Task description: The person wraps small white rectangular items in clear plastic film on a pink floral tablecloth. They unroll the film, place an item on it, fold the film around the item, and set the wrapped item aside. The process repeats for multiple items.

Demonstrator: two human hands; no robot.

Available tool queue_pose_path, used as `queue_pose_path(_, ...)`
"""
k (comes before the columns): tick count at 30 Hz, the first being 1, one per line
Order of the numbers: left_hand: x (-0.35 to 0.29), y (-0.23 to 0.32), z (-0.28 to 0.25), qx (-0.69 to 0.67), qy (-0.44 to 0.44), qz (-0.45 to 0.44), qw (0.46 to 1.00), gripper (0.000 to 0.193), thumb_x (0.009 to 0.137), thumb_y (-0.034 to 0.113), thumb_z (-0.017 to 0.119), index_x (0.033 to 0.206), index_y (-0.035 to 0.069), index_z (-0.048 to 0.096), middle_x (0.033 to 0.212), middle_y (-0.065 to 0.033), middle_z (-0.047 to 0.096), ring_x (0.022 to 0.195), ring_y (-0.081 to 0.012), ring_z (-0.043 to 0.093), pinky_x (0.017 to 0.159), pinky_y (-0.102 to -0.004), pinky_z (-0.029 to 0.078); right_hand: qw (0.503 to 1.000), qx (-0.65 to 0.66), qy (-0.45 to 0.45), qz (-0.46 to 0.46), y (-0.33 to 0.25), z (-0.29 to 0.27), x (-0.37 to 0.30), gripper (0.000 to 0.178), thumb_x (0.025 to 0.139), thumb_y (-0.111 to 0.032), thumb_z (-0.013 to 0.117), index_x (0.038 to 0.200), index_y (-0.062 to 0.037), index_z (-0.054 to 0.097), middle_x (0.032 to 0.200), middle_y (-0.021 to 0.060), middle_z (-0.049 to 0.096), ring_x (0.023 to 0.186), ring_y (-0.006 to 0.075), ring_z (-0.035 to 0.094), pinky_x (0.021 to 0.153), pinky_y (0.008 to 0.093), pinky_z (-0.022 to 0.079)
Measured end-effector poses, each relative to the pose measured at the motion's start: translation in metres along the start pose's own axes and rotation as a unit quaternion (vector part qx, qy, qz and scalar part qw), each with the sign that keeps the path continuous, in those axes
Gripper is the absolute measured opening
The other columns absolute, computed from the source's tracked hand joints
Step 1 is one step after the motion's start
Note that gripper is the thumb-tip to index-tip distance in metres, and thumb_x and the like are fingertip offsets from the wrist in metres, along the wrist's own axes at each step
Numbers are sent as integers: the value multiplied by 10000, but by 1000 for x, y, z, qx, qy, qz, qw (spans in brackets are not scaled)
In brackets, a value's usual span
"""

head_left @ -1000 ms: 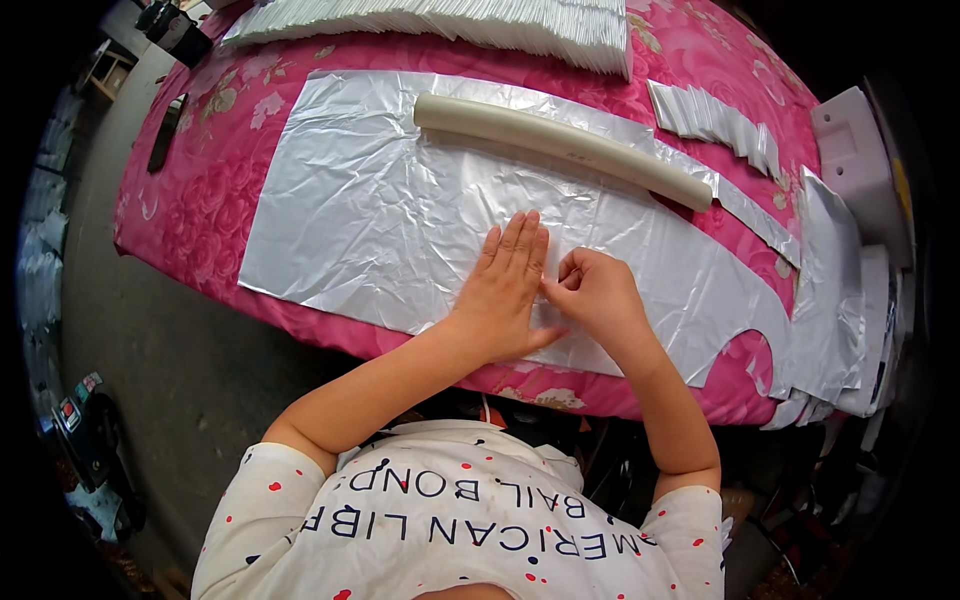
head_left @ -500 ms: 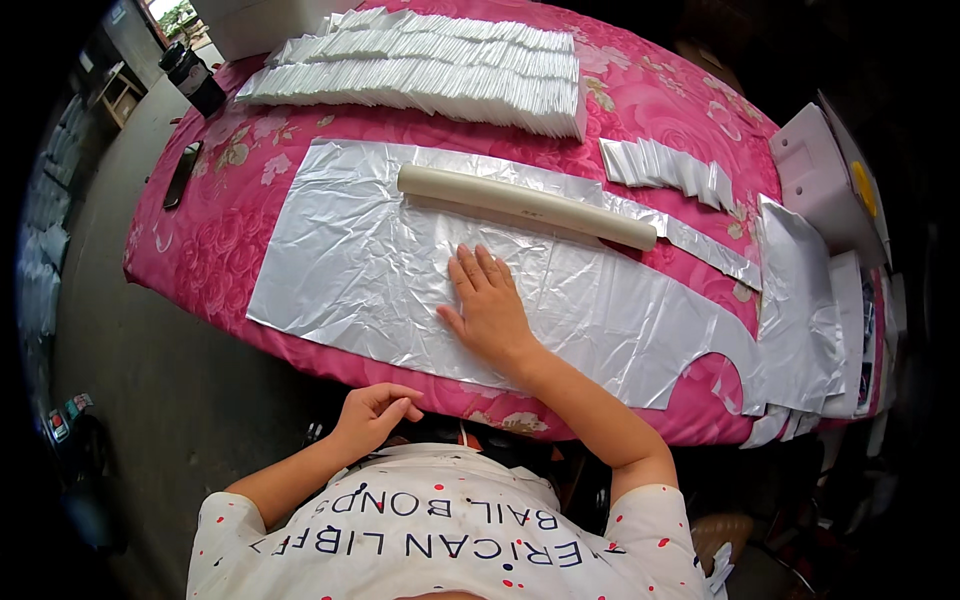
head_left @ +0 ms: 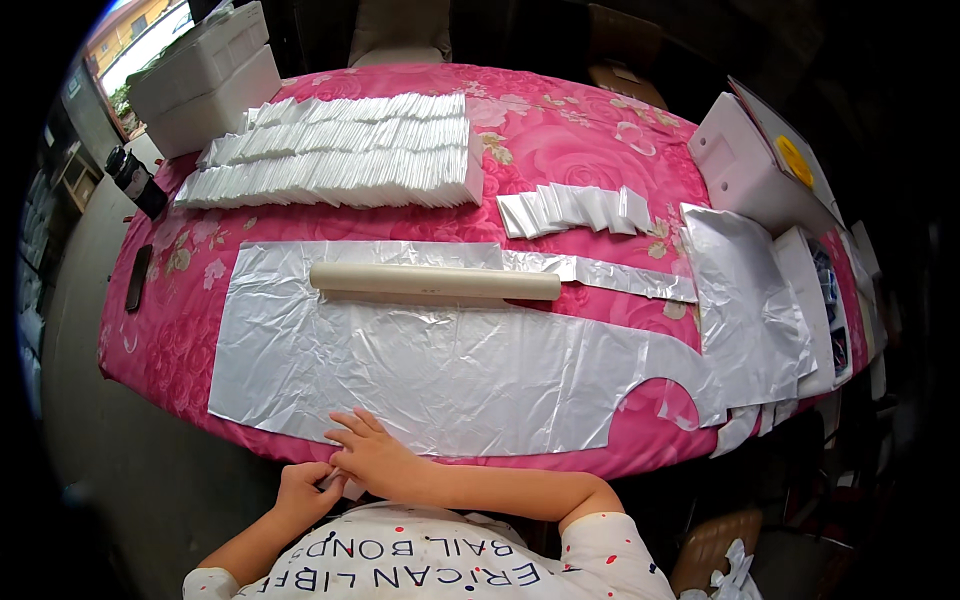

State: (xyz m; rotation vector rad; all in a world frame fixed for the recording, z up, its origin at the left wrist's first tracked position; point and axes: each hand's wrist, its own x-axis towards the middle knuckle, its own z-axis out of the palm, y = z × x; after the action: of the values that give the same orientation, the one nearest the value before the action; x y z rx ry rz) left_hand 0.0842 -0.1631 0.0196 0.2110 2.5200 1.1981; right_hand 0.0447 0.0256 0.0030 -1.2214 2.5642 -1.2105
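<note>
Packets (head_left: 330,152) stand folded upper left, our central sheet (head_left: 470,385) lies unfolded, and we cannot tell what our narrowed left hand (head_left: 303,492) or half-spread right hand (head_left: 380,464) holds.

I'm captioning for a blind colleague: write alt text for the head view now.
A person's left hand and right hand meet at the near edge of a crinkled silvery sheet bearing a pale tube. Rows of white packets stand behind on a pink floral tablecloth.

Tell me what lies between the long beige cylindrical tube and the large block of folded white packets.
In the head view: pink floral tablecloth nearest the packets, then the far margin of the crinkled, shiny silver sheet.
</note>
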Motion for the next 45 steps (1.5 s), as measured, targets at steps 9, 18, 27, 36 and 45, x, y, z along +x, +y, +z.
queue_pose_path(9, 151, 113, 12, -85, -58, 230, 968, 480, 759, 41, 664, 1214, 32, 512, 1251, -131, 512, 1102, -230, 537, 876, -328, 473, 829, 246, 449, 227, 164, -221, -81, 136, 875, -128, 611, 943, -14, 638, 852, 15, 631, 781, 83, 557, 685, 221, 450)
queue_pose_path(18, 339, 184, 92, -327, -103, -43, 938, 561, 887, 215, 543, 1340, -42, 334, 1353, -167, 384, 1271, -228, 366, 1064, -339, 268, 675, 37, 532, 510, 340, -362, -165, 385, 786, -241, 685, 1033, 45, 607, 959, 117, 641, 819, 173, 609, 718, 265, 479)
queue_pose_path(27, 404, 194, 128, -439, -104, -125, 884, 378, 890, 281, 553, 1131, -7, 508, 1073, -69, 574, 1017, -132, 483, 902, -303, 335, 725, 11, 335, 601, 345, -388, -136, 398, 725, -296, 752, 917, 37, 646, 738, 88, 643, 506, 134, 547, 423, 275, 413)
queue_pose_path(36, 428, 207, 152, -333, -77, -124, 932, 744, 713, 387, 755, 1179, -96, 431, 1254, -219, 416, 1137, -236, 468, 886, -346, 441, 798, 172, 288, 500, 305, -334, -67, 448, 726, -286, 755, 961, 72, 622, 830, 100, 651, 724, 150, 601, 629, 273, 477)
queue_pose_path(45, 398, 213, 157, -455, -51, -105, 883, 409, 778, 230, 696, 1103, 33, 545, 1009, -100, 612, 917, -189, 605, 733, -348, 504, 850, 23, 337, 404, 288, -278, -50, 539, 730, -298, 763, 1094, 47, 564, 1058, 134, 595, 938, 190, 588, 770, 313, 480)
